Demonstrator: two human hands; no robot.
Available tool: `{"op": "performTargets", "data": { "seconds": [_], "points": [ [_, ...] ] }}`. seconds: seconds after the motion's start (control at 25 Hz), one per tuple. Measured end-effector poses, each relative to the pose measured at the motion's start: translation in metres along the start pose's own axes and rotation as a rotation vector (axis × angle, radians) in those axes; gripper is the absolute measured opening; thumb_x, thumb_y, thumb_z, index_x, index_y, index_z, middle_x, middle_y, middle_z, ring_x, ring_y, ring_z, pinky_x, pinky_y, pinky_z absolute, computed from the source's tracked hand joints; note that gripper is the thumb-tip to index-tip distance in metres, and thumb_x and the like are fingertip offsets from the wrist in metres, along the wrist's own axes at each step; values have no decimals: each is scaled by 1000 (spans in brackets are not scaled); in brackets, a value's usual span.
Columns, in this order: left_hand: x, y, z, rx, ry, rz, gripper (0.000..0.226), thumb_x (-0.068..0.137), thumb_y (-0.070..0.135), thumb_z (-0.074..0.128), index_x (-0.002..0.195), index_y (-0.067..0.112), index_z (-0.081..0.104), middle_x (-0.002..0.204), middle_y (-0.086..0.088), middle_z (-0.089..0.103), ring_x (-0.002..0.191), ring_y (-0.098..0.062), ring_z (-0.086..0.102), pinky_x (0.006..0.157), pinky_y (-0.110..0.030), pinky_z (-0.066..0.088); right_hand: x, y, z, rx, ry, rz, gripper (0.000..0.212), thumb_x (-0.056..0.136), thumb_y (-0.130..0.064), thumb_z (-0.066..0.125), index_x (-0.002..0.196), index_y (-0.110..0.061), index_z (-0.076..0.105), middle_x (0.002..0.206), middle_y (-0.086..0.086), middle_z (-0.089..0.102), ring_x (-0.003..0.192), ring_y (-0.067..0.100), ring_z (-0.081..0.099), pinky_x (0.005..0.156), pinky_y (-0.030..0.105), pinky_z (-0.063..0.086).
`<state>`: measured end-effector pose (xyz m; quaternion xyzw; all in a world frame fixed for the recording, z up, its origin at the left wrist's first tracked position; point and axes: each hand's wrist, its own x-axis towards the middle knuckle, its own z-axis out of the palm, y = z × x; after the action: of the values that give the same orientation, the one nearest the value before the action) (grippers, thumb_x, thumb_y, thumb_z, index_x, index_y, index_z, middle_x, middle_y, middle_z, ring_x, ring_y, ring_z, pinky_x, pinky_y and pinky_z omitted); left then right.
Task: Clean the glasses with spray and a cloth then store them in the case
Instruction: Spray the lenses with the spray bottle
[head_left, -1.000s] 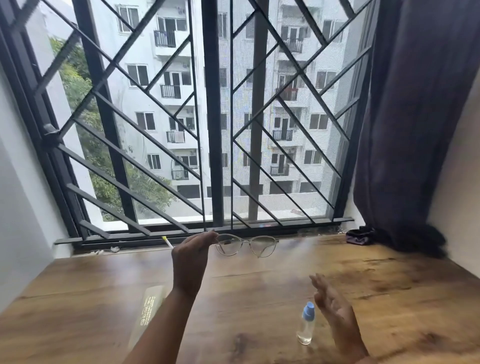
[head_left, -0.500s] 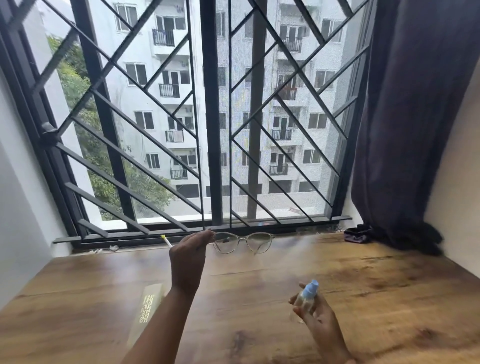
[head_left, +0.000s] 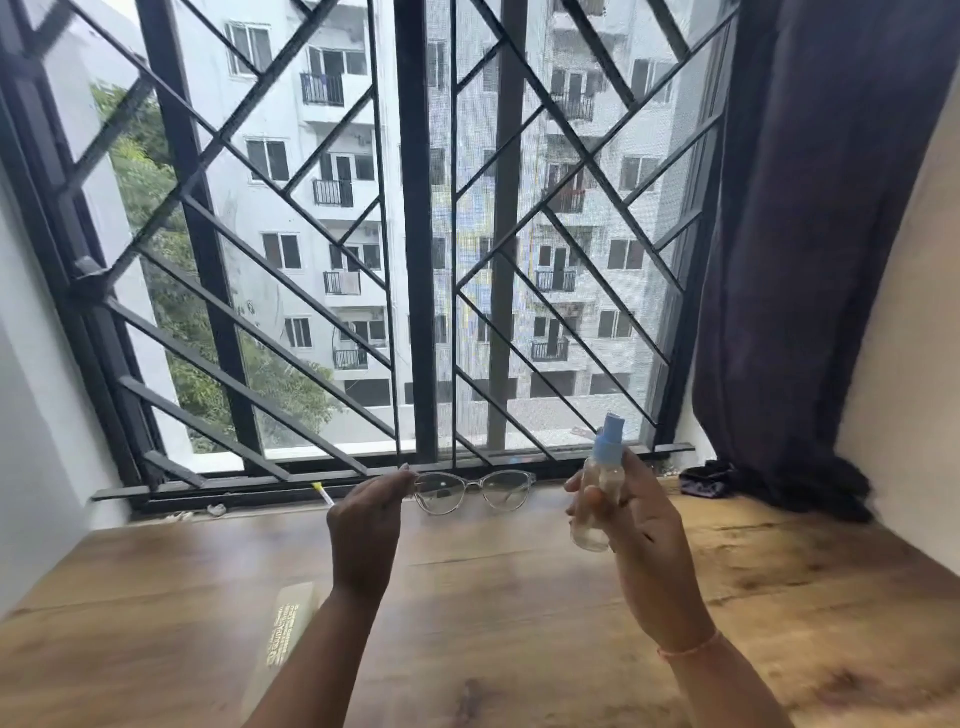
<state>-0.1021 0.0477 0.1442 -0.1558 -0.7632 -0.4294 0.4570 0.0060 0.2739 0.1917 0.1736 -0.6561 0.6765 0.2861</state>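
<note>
Head view, the only one. Left hand (head_left: 366, 525) near the middle, pinching the clear glasses (head_left: 471, 491) by one end, lenses sticking out toward 3 o'clock and held up above the wooden table (head_left: 519, 623). Right hand (head_left: 636, 551) at about 3 o'clock from the glasses, wrapped around a small clear spray bottle (head_left: 597, 499) with a blue top, lifted off the table and close beside the lenses, not touching them. Blue top pointing up, nozzle direction too small to tell.

Long pale box (head_left: 285, 639) lying flat on the table at 7 o'clock from the left hand, maybe the case, hard to say. Small dark bundle (head_left: 704, 480) far off at 3 o'clock by the curtain (head_left: 805, 260), maybe the cloth, also hard to say. Tiny white and yellow stick (head_left: 323, 493) on the sill at 10 o'clock from the left hand.

Looks like the early part of the job: getting ready to spray. No drops to be seen on the lenses. Wiping with a cloth not yet done. Putting away in the case not yet done.
</note>
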Motion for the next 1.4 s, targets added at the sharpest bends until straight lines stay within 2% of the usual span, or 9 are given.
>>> {"op": "performTargets", "data": {
  "seconds": [0.16,0.32,0.48,0.64,0.72,0.92,1.08,1.2,1.4],
  "points": [
    [2,-2,-1,-50,9,-35,14,71,9,66,82,7,75,79,-6,74,74,-13,68,68,-31,52,1,1,2,131,20,51,75,69,-44,74,123,1,49,73,11,57,58,29,55,53,38,52],
    [3,-1,-3,-60,15,-14,13,71,7,67,81,5,75,77,-7,74,75,-9,66,67,-27,52,-3,-4,5,440,-25,161,52,67,-36,78,106,-9,59,71,14,52,51,24,52,39,28,45],
    [3,-3,-3,-45,7,11,14,69,1,69,81,6,75,78,-6,74,80,-7,64,70,-15,50,-8,-6,3,806,-54,331,64,62,-37,81,109,-9,47,73,12,57,44,16,52,33,18,40],
    [1,-5,-3,-21,4,15,15,68,0,71,81,6,75,77,-6,74,71,-13,69,66,-23,51,-9,0,5,1223,-316,360,26,99,-25,32,117,-7,30,99,24,53,72,28,59,49,30,54],
    [1,-4,-2,-25,6,22,13,69,2,69,80,6,75,77,-6,74,70,-14,69,66,-24,51,-10,1,6,1247,-360,361,29,100,-26,23,118,-5,33,102,22,50,77,26,59,52,29,54],
    [0,-6,-3,-19,7,9,13,69,5,67,80,9,75,74,-4,74,68,-14,68,62,-30,51,-10,-3,11,1308,-446,361,35,98,-27,24,106,0,46,99,14,48,68,16,47,50,23,53],
    [0,-6,-4,-19,16,14,14,69,5,67,81,7,75,76,-5,74,70,-12,68,65,-26,52,-13,-10,11,1277,-425,367,36,100,-20,22,120,2,43,102,23,51,76,26,58,56,32,56],
    [0,-8,-3,-49,20,-3,15,71,5,65,83,6,75,79,-5,74,74,-7,66,70,-20,52,-19,-19,17,1064,-312,278,46,98,-12,35,142,-22,27,93,22,55,64,25,61,49,32,55],
    [-2,-9,-1,-71,12,-23,15,73,5,64,84,5,75,77,-6,74,79,-6,63,72,-10,48,-21,-33,22,973,-333,200,64,89,-9,57,140,-33,28,84,19,55,57,22,60,44,34,54]
  ]
}}
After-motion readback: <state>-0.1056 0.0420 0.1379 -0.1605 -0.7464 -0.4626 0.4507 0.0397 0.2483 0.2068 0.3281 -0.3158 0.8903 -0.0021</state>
